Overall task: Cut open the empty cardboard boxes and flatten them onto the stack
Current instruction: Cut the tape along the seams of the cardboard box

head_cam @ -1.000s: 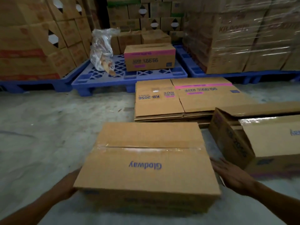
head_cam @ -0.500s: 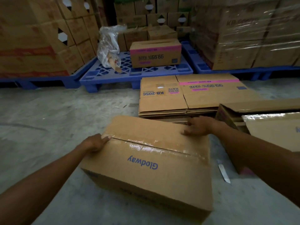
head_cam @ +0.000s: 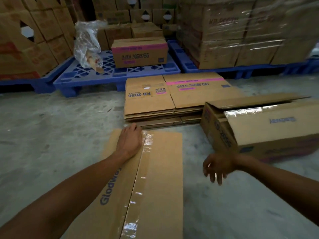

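The box (head_cam: pixel 151 178), marked "Glodway", is stood on the concrete floor (head_cam: pixel 51 135) with its taped seam (head_cam: pixel 138 183) turned upward and running away from the person, so that the tape can be reached for cutting. It is steadied by the left hand (head_cam: pixel 129 142), which is laid flat on its far end beside the seam, fingers together and gripping nothing; this is judged to keep the box from sliding. The right hand (head_cam: pixel 217 166) is held off to the right, clear of the box, its fingers loosely spread and empty, probably reaching down for a cutter, though none can be seen. The stack (head_cam: pixel 164 104) of flattened cardboard lies just beyond the box. A second box (head_cam: pixel 267 128), already open at one end, is lying near on the right.
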`<state>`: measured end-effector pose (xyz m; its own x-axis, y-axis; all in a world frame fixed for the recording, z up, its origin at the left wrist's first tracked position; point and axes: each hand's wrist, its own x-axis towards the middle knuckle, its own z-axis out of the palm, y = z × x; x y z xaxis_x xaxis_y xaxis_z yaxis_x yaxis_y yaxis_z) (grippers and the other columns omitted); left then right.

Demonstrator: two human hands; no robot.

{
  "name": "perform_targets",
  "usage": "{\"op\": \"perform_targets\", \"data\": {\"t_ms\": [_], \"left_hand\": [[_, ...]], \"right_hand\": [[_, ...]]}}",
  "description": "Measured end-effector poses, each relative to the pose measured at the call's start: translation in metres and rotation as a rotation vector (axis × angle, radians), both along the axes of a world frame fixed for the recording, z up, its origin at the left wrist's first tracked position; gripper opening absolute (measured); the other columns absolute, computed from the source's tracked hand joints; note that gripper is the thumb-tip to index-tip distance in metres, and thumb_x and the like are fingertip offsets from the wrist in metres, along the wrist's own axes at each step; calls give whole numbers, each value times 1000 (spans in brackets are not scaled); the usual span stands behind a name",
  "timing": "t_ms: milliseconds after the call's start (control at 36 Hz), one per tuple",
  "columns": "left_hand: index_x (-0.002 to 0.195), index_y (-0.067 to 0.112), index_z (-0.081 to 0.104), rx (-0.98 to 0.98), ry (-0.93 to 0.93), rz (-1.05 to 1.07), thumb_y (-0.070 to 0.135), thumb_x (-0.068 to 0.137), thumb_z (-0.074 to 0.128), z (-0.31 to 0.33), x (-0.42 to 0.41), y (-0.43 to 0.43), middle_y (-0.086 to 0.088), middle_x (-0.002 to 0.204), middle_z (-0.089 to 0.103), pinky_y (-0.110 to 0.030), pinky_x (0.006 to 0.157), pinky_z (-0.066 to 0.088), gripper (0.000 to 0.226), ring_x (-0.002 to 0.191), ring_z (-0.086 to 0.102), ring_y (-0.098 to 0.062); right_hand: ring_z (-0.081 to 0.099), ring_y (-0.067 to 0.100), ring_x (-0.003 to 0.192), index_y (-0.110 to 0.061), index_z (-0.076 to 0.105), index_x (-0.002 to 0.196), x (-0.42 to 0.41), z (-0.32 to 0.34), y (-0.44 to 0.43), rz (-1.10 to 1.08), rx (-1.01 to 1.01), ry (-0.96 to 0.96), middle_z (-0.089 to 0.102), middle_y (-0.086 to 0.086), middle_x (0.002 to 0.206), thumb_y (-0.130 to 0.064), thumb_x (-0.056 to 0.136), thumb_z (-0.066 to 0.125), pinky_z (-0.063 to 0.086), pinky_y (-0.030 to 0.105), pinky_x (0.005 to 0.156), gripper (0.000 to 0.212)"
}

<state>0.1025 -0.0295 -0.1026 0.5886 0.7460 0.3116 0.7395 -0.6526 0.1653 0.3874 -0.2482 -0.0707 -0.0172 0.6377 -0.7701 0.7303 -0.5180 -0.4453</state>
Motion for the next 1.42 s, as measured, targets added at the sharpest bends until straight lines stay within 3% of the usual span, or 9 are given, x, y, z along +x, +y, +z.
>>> {"op": "perform_targets", "data": {"t_ms": [83, 333, 528, 722, 861, 972, 1111, 1222, 1417], "left_hand": [[112, 8, 69, 7, -10, 43, 11, 98, 49, -3, 4, -3, -13, 107, 64, -43, 89, 47, 25, 97, 60, -32], [115, 12, 68, 28, -61, 129, 10, 91, 57, -8, 3, -4, -7, 113, 65, -42, 92, 42, 27, 102, 61, -26], [104, 24, 66, 54, -49, 164, 11, 78, 58, -12, 9, -4, 3, 105, 64, -39, 84, 33, 30, 97, 59, -21], [93, 30, 58, -25, -182, 175, 12, 75, 43, -14, 9, 13, 8, 98, 59, -39, 82, 35, 29, 96, 52, -19], [88, 31, 57, -112, -187, 193, 0, 78, 51, -14, 15, 18, 10, 98, 57, -38, 83, 34, 33, 97, 46, -15], [86, 30, 55, -101, -220, 209, -1, 76, 49, -17, 14, 19, 13, 95, 56, -37, 83, 33, 33, 94, 42, -12], [84, 29, 56, -98, -234, 228, -3, 73, 48, -19, 16, 20, 11, 93, 58, -37, 81, 30, 35, 91, 44, -14], [83, 29, 57, -79, -243, 240, 0, 78, 47, -19, 18, 21, 9, 91, 58, -37, 80, 31, 31, 90, 47, -16], [83, 30, 55, -85, -251, 247, 5, 78, 39, -19, 18, 20, 9, 91, 57, -35, 78, 29, 30, 90, 46, -15]], "right_hand": [[70, 20, 55, 5, 63, 100, 30, -33, 10, -201, 67, -205, 71, 17, 78, -13, 103, 51, 51, 27, 43, 22], [66, 30, 107, -5, 45, 140, 35, -94, 17, -248, 181, -483, 59, 18, 134, -44, 99, 59, 54, 33, 80, 59], [58, 22, 95, -19, 53, 95, 48, -120, 31, -113, 147, -497, 55, 6, 105, -40, 96, 59, 46, 28, 80, 22], [64, 12, 70, -19, 56, 107, 41, -24, 155, -256, 693, -170, 68, 4, 90, -7, 92, 67, 44, 13, 48, 22], [68, 21, 89, -17, 66, 114, -7, 24, 224, 77, 520, 147, 72, 9, 105, -1, 94, 60, 57, 32, 76, 27], [65, 10, 81, -17, 69, 106, -43, 16, 249, 242, 505, 181, 74, 4, 92, -11, 94, 62, 52, 27, 74, 15], [61, -2, 69, -16, 69, 100, -55, -8, 251, 230, 639, 243, 69, -3, 83, -27, 95, 68, 48, 17, 64, 12], [66, 22, 86, -17, 69, 98, -59, -20, 253, 225, 726, 267, 71, 6, 95, -26, 94, 69, 55, 34, 78, 10], [65, 10, 92, -17, 71, 98, -63, -26, 258, 241, 760, 304, 70, -3, 96, -22, 94, 68, 50, 23, 81, 7]]}}
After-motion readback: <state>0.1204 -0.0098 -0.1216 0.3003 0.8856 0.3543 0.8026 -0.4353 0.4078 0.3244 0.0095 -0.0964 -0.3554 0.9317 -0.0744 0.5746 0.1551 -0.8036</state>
